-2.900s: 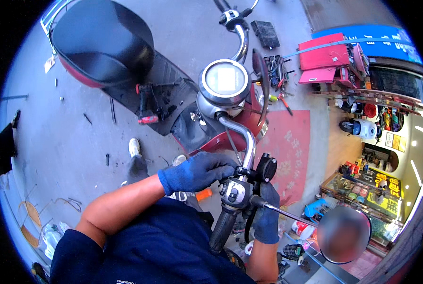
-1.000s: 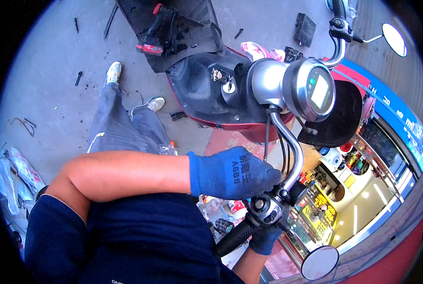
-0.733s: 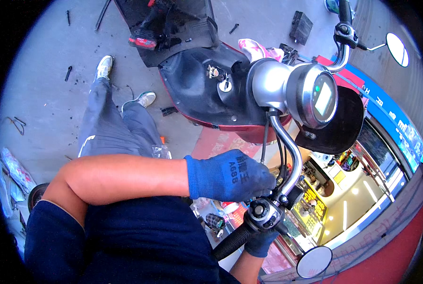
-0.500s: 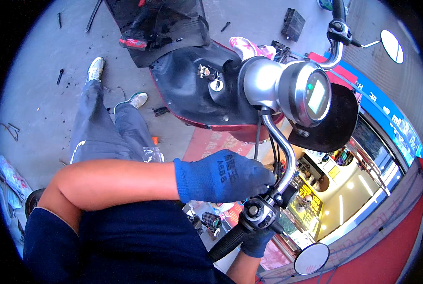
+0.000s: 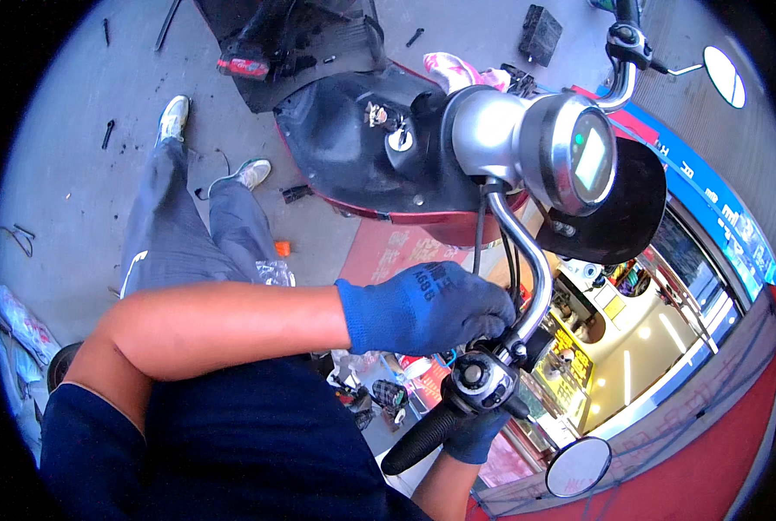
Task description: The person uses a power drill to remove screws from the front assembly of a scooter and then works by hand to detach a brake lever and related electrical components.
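Note:
My left hand (image 5: 427,308), in a blue work glove, reaches across to the chrome handlebar (image 5: 535,269), its fingers curled just above the switch housing (image 5: 483,382), near black cables; what they grip is hidden. My right hand (image 5: 475,438), also gloved, is under that housing beside the black rubber grip (image 5: 414,443), its fingers mostly hidden. A round mirror (image 5: 577,466) sticks out below. The scooter's round display (image 5: 566,152) shows a green light, above a black front panel (image 5: 336,143) with keys (image 5: 379,113) in it.
A red-and-black power tool (image 5: 242,67) lies on the footboard. Loose bolts (image 5: 107,135), a black box (image 5: 540,35) and an orange piece (image 5: 282,247) are on the floor. A red mat (image 5: 379,243) is under the scooter; a lit shop front (image 5: 631,347) is at right, plastic bags (image 5: 23,321) at left.
Since the earliest frame the view has swung and my left hand has curled farther over the bar. In the last half second that hand has risen slightly in the picture.

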Tool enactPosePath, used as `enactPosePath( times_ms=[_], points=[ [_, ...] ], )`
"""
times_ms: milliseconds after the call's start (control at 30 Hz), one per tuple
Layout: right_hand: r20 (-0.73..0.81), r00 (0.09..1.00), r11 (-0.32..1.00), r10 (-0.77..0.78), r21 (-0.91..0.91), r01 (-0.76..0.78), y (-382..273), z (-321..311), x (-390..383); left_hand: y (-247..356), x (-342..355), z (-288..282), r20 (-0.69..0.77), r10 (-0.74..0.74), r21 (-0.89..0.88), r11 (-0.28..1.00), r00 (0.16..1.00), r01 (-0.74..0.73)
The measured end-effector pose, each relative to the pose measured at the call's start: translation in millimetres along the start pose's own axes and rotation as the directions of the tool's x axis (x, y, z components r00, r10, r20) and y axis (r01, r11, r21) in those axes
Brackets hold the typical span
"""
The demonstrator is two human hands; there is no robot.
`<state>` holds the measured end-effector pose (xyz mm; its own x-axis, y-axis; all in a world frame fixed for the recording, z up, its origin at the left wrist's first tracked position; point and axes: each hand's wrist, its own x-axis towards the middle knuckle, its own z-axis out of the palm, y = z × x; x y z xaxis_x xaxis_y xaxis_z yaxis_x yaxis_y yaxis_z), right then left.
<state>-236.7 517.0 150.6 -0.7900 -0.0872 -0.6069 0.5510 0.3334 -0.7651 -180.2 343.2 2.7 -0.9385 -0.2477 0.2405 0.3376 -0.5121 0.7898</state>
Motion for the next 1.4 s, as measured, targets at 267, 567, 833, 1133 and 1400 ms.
enactPosePath(
  times_ms=[267, 567, 833, 1133, 1400],
  points=[
    [0.023, 0.999, 0.997, -0.028, -0.068, 0.029, -0.8, -1.6, 0.8, 2.8, -1.0, 3.7, -0.008, -0.040, 0.011, 0.999, 0.999, 0.040],
    [0.009, 0.973, 0.935, -0.229, -0.278, 0.222, 6.9, 16.2, -11.7, 12.7, -5.2, 2.6, -0.033, -0.023, 0.161, 0.987, 0.999, 0.028],
    [0.067, 0.987, 0.961, -0.149, -0.227, 0.161, 2.5, 30.7, -2.5, 37.9, 1.9, -2.3, -0.001, -0.072, 0.410, 0.910, 0.997, 0.066],
    [0.188, 0.981, 0.983, -0.049, -0.165, 0.080, 1.0, 24.6, 6.1, 51.7, 9.3, 5.8, -0.090, -0.408, 0.128, 0.900, 0.909, 0.416],
    [0.256, 0.963, 0.990, -0.083, -0.090, 0.110, 6.6, 19.2, 13.8, 57.0, 9.8, -1.4, -0.034, -0.347, 0.535, 0.786, 0.937, 0.311]
  ],
)
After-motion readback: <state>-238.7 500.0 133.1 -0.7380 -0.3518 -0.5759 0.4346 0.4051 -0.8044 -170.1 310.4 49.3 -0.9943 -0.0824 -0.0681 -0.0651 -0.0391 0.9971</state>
